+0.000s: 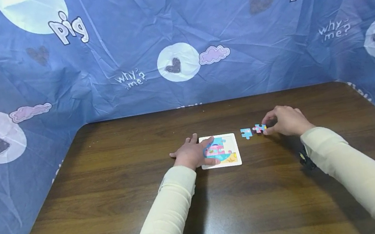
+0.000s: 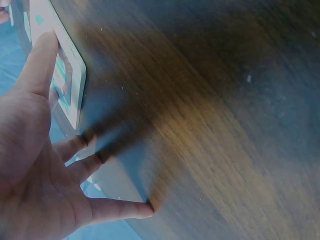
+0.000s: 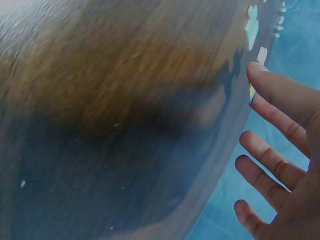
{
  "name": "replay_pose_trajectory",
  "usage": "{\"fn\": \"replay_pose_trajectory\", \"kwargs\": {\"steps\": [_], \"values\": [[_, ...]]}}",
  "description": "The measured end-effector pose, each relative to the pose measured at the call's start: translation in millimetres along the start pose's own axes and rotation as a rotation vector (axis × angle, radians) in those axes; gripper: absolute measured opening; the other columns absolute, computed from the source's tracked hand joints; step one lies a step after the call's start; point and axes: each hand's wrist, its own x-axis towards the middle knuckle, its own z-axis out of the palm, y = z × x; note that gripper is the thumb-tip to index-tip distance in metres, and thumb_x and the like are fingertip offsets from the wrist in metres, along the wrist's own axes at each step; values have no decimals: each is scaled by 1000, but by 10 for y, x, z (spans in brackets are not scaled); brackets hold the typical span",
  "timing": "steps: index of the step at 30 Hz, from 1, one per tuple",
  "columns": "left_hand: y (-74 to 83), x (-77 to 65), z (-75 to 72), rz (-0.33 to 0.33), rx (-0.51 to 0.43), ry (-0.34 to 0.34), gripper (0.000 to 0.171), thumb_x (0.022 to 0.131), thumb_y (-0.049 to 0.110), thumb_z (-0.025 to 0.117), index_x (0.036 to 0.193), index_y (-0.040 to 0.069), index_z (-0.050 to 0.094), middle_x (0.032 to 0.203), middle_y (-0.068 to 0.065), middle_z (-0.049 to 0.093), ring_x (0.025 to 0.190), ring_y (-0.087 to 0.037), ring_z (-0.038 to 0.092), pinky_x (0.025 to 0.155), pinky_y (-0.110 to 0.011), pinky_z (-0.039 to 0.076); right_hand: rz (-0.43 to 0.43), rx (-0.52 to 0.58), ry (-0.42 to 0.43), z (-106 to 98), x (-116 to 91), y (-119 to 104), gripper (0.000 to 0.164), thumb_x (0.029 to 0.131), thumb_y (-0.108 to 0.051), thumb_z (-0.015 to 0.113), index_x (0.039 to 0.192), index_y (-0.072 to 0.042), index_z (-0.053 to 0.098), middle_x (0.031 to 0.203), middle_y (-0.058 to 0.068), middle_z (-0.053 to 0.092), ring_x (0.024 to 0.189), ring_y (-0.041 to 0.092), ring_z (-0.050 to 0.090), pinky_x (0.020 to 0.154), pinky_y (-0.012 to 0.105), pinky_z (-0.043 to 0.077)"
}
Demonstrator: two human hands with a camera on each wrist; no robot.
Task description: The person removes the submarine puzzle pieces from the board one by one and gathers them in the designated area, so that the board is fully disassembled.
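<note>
A jigsaw board (image 1: 222, 165) with a white rim lies on the brown table, its pink and blue picture partly filled in. My left hand (image 1: 190, 154) is spread at its left side, with the thumb and a finger resting on the board and other fingers on the table. To the right, my right hand (image 1: 288, 121) pinches a pink, blue and yellow jigsaw piece (image 1: 259, 128) between thumb and index finger. Its other fingers stand apart in the right wrist view. A light blue jigsaw piece (image 1: 246, 133) lies between the board and the held piece.
The brown wooden table (image 1: 121, 211) has rounded far corners. A blue printed sheet (image 1: 251, 77) hangs behind it and along both sides. Under the right forearm is a small dark object (image 1: 305, 160), partly hidden by the sleeve.
</note>
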Motion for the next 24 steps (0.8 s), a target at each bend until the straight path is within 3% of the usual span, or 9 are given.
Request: {"fn": "replay_pose_trajectory", "kwargs": {"steps": [10, 24], "values": [[1, 17, 18, 0, 16, -4, 83, 90, 57, 71, 160, 41, 29, 170, -9, 16, 155, -30, 18, 97, -80, 36, 56, 16, -46, 66, 9, 82, 34, 87, -30, 81, 115, -11, 76, 126, 18, 68, 122, 48, 54, 95, 67, 37], [-2, 6, 1, -4, 14, -1, 83, 90, 56, 71, 160, 41, 29, 170, -8, 16, 155, -30, 19, 98, -80, 36, 33, 31, -21, 69, 17, 110, 41, 84, -32, 84, 116, -9, 75, 128, 18, 68, 123, 48, 53, 93, 66, 38]]}}
